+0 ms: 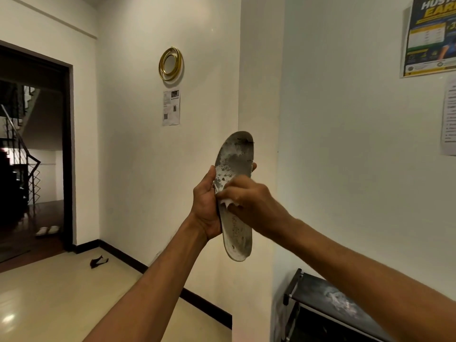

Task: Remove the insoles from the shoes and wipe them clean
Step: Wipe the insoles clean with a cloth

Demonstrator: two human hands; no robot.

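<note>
- One insole is out, held upright in mid-air.
- Left hand grips its edge.
- Right hand pinches a white wipe against its middle.
- Toe end looks stained; wiping seems unfinished.
- No shoes visible nearby.

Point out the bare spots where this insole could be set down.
Cream floor, between the doorway and the black skirting, is bare apart from one dark scrap. The dark rack top below the right arm looks free. Left hand, and right hand with wipe, crowd the insole.
</note>
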